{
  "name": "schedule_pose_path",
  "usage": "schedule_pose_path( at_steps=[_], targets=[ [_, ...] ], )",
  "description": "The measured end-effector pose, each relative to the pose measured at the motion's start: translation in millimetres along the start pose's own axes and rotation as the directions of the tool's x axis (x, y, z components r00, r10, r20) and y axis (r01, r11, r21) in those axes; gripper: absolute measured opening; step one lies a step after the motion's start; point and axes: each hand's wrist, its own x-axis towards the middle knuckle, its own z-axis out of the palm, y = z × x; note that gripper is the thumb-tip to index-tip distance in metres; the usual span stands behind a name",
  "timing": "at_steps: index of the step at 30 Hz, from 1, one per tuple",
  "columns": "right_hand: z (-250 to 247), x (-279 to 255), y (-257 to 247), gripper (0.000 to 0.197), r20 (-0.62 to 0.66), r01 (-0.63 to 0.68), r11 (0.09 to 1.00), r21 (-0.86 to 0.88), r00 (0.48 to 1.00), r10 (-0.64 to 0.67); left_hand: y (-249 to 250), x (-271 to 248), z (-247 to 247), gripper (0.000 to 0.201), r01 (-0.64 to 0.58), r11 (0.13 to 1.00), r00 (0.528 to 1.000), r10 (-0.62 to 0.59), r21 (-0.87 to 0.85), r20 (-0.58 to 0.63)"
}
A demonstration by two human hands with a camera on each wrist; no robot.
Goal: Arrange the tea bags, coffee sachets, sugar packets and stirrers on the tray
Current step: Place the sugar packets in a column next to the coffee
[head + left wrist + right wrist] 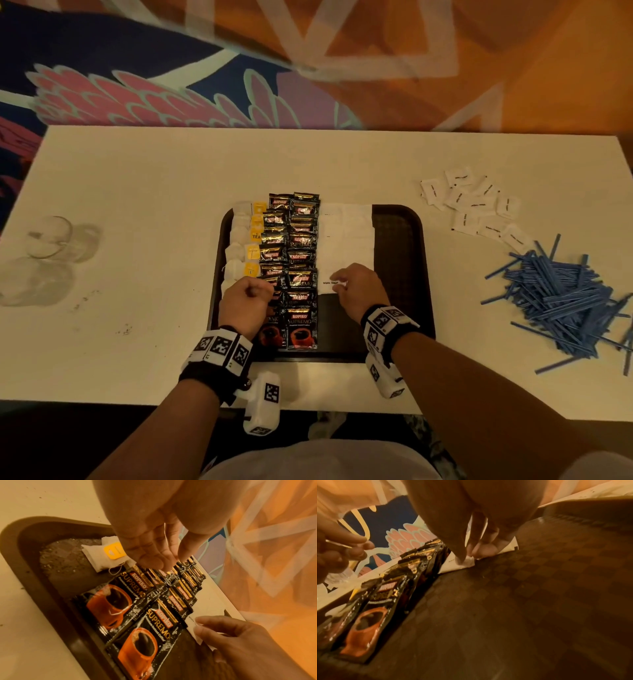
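Observation:
A dark brown tray (400, 240) holds a column of tea bags (239, 236), two columns of black coffee sachets (301, 246) and white sugar packets (346, 236) beside them. My right hand (337, 282) pinches the nearest sugar packet (462, 565) at its front edge, flat on the tray. My left hand (251, 291) hovers over the near tea bags and sachets; in the left wrist view its fingers (154, 555) hang loosely curled and hold nothing. The right part of the tray is bare.
Loose white sugar packets (472, 205) lie on the white table at the right, with a heap of blue stirrers (561, 294) nearer me. Clear glasses (51, 240) stand at the table's left end. Patterned carpet lies beyond the far edge.

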Motion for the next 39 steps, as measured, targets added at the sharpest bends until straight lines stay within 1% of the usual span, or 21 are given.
schedule_pose_path(
  at_steps=[4, 7, 12, 15, 18, 21, 23, 25, 27, 29, 30, 32, 33, 36, 39],
  targets=[
    [-15.5, -5.7, 4.5, 0.014, -0.032, -0.027, 0.994, 0.103, 0.999, 0.03, 13.9, 1.9, 11.7, 0.015, -0.017, 1.0, 1.0, 0.017, 0.021, 0.01],
    [-36.1, -13.5, 22.1, 0.008, -0.051, -0.079, 0.973, 0.216, 0.994, 0.092, 32.4, 6.2, 35.6, 0.015, -0.072, 0.992, 0.997, 0.069, 0.099, 0.03],
    [-81.1, -28.2, 68.3, 0.008, -0.132, -0.094, 0.951, 0.296, 0.982, 0.138, 74.7, 7.2, 101.7, 0.008, -0.208, 0.956, 0.975, 0.185, 0.208, 0.124],
    [-109.3, -32.5, 99.9, 0.009, -0.133, -0.154, 0.947, 0.28, 0.971, 0.197, 108.2, 8.4, 149.8, 0.012, -0.304, 0.915, 0.95, 0.269, 0.265, 0.159],
    [-133.5, -32.1, 129.0, 0.007, -0.134, -0.182, 0.955, 0.236, 0.967, 0.217, 146.6, 15.9, 200.5, 0.026, -0.368, 0.857, 0.927, 0.305, 0.362, 0.219],
    [-154.4, -30.1, 153.8, 0.007, -0.119, -0.199, 0.947, 0.252, 0.965, 0.235, 178.2, 32.3, 250.4, 0.051, -0.382, 0.793, 0.921, 0.281, 0.475, 0.271],
    [-165.4, -27.7, 168.2, 0.008, -0.107, -0.2, 0.935, 0.294, 0.965, 0.24, 197.2, 45.1, 281.2, 0.067, -0.336, 0.762, 0.941, 0.239, 0.554, 0.241],
    [-172.6, -25.9, 180.7, 0.006, -0.105, -0.191, 0.928, 0.319, 0.966, 0.235, 215.0, 57.7, 308.5, 0.08, -0.247, 0.746, 0.969, 0.171, 0.618, 0.181],
    [-177.1, -24.0, 192.4, 0.006, -0.1, -0.183, 0.918, 0.351, 0.968, 0.231, 229.3, 66.5, 332.3, 0.093, -0.174, 0.734, 0.983, 0.091, 0.656, 0.159],
    [-181.0, -22.0, 202.8, 0.01, -0.084, -0.186, 0.917, 0.352, 0.97, 0.229, 236.0, 70.1, 352.4, 0.104, -0.163, 0.693, 0.983, 0.055, 0.703, 0.174],
    [-183.2, -21.2, 207.1, 0.011, -0.076, -0.19, 0.918, 0.348, 0.97, 0.23, 237.3, 69.7, 360.9, 0.106, -0.178, 0.666, 0.981, 0.066, 0.724, 0.181],
    [-187.4, -19.8, 214.5, 0.012, -0.068, -0.182, 0.921, 0.346, 0.974, 0.218, 238.0, 67.7, 374.9, 0.1, -0.206, 0.635, 0.978, 0.099, 0.744, 0.186],
    [-189.6, -19.1, 217.1, 0.011, -0.064, -0.173, 0.925, 0.337, 0.976, 0.206, 239.4, 65.4, 379.1, 0.096, -0.199, 0.647, 0.979, 0.09, 0.736, 0.186],
    [-193.4, -16.2, 222.1, 0.009, -0.063, -0.156, 0.923, 0.353, 0.98, 0.189, 238.7, 64.5, 384.3, 0.085, -0.141, 0.748, 0.982, 0.021, 0.649, 0.189],
    [-195.9, -11.6, 221.5, 0.009, -0.061, -0.149, 0.912, 0.382, 0.981, 0.186, 228.9, 65.4, 378.6, 0.065, -0.161, 0.812, 0.976, 0.046, 0.562, 0.213]
  ],
)
